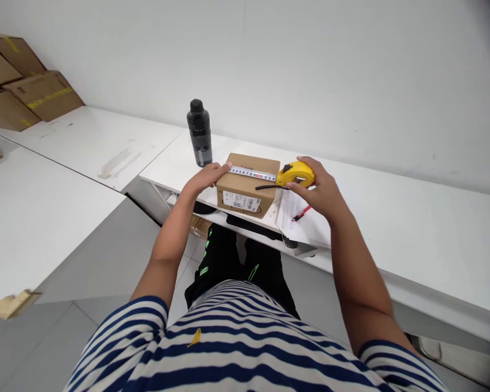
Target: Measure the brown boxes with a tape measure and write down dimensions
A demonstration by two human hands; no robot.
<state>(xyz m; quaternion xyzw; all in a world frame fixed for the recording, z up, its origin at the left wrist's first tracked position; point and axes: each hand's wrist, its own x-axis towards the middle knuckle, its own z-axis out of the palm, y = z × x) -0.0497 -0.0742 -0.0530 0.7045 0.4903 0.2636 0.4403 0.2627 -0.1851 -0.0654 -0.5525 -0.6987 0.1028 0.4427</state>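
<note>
Evidently, the work was gathered around the small cardboard box (249, 188), which stood on the white table (412, 218) at the centre of the frame. The right hand (320, 188) was curled around the yellow tape measure (297, 173), with fingers over the case and thumb below, probably so that the case stayed level with the top of the box. From it the blade (253, 173) ran flat across this top, numbers upward, which made them easy to read from above. The left hand (208, 178) had its fingers almost together at the left edge of the box, seemingly to keep the blade's end in its place; because the fingertips covered this end, one could not tell whether they pinched it or only pressed. Papers (288, 218) with a red pen (302, 213) lay to the right of the box, perhaps for easy reach. The dark bottle (200, 139) stood upright behind the left hand, apart from the blade's line.
</note>
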